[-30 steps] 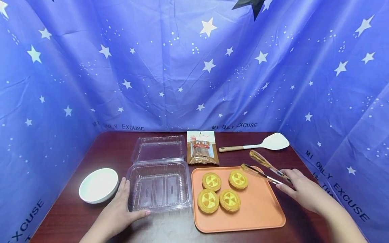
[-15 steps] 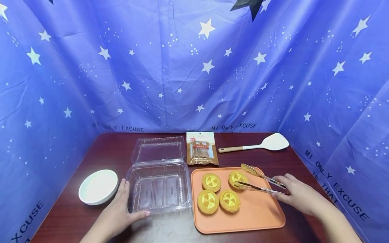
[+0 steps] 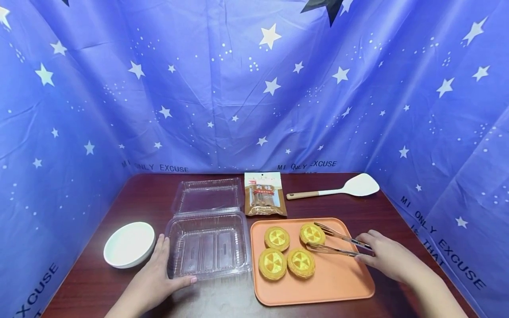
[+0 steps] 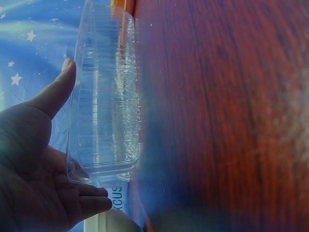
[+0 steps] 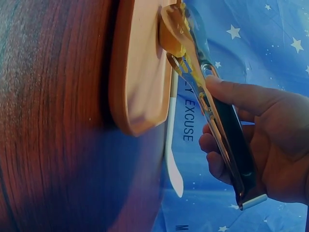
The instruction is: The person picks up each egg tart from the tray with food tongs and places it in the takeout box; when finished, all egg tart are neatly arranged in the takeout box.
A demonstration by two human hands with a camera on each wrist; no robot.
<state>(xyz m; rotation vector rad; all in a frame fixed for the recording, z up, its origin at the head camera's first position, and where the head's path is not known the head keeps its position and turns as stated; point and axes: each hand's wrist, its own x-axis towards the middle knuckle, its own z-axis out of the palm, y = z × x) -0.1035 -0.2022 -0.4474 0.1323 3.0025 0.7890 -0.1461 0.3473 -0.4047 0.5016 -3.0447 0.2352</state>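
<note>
My right hand [image 3: 387, 256] grips metal tongs [image 3: 332, 250] by their handle end. The tongs' two arms are spread, their tips on either side of the back right egg tart [image 3: 311, 233] on the orange tray [image 3: 343, 280]. In the right wrist view, thumb and fingers press the tongs [image 5: 231, 137] from both sides. My left hand [image 3: 149, 276] rests against the near left corner of a clear plastic clamshell box [image 3: 208, 251], thumb and fingers spread. The left wrist view has the thumb at the rim of the box [image 4: 104, 96].
More egg tarts [image 3: 274, 263] lie on the tray's left half. A white bowl [image 3: 129, 244] stands left of my left hand. Behind the tray are a brown and white packet [image 3: 264, 194] and a white spatula [image 3: 358, 185]. The box's lid [image 3: 208, 194] lies folded back.
My right hand has brought the tongs left and down, from above the tray's back right edge to either side of the back right egg tart. My left hand has stayed at the box.
</note>
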